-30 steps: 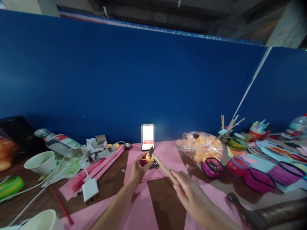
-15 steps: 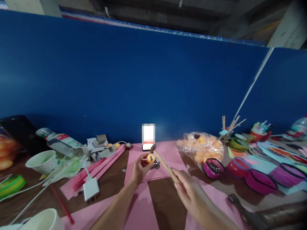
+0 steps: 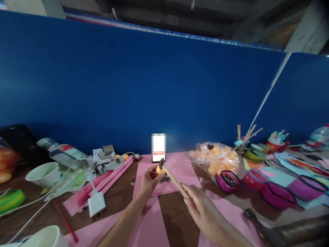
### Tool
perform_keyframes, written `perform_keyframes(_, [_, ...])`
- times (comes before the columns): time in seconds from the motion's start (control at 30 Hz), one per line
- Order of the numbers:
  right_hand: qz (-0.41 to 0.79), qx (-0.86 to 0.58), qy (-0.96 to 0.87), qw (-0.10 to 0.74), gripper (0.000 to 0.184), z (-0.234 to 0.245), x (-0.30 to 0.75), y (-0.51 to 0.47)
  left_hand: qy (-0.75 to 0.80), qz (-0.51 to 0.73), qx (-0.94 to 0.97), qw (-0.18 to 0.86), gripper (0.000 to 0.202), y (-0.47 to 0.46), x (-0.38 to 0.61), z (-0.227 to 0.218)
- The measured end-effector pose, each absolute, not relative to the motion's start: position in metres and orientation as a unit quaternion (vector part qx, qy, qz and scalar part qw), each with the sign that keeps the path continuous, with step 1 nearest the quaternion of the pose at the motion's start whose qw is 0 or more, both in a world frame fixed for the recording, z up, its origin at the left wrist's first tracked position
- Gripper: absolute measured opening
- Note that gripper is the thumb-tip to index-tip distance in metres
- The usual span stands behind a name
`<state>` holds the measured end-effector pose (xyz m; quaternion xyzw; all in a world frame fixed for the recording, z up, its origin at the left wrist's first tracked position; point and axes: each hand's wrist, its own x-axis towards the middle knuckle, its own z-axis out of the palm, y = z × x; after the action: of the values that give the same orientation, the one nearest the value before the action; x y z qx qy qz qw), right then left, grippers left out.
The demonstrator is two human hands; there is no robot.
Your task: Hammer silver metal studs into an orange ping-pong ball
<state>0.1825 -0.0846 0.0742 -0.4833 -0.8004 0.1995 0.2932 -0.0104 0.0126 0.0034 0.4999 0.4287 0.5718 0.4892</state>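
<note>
- Your left hand (image 3: pixel 149 180) pinches the ball (image 3: pixel 158 170) over the pink paper (image 3: pixel 183 166); your right hand (image 3: pixel 199 202) is wrapped around the handle of the hammer (image 3: pixel 174 180).
- The hammer's head is right at the ball, though from this view you can't tell whether it touches.
- A blow slightly off line could catch your left fingers, since they grip so near the striking end.
- The ball is round, so a glancing tap could spin it from your pinch; too hard a tap might crack it.
- The metal bits (image 3: pixel 166 178) lie loose just beside it and could scatter if knocked.
- The phone (image 3: pixel 158 147) stands upright close behind; a wide swing might tip it.
- Your worktop (image 3: pixel 177 219) is brown and crowded: bag (image 3: pixel 216 159) of orange balls and purple bowl (image 3: pixel 227 187) to the right, cup (image 3: pixel 45 180), bottle (image 3: pixel 68 155) and charger (image 3: pixel 97 204) to the left.
- A blue partition (image 3: pixel 164 75) runs along the far side, under a dim ceiling (image 3: pixel 180 17).
</note>
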Motion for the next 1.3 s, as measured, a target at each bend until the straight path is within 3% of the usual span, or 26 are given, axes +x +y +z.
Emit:
perform_keyframes(0.13, [0.199, -0.49, -0.786, 0.32, 0.035, 0.074, 0.182, -0.086, 0.433, 0.575, 0.499, 0.482, 0.046, 0.01, -0.01, 0.008])
perform_keyframes(0.6, [0.217, -0.492, -0.797, 0.274, 0.034, 0.081, 0.185, -0.082, 0.435, 0.579, 0.506, 0.47, 0.043, 0.015, -0.009, -0.002])
perform_keyframes(1.3, [0.239, -0.497, -0.785, 0.282, 0.034, 0.08, 0.186, -0.08, 0.446, 0.576, 0.485, 0.483, 0.044, 0.012, -0.007, 0.004])
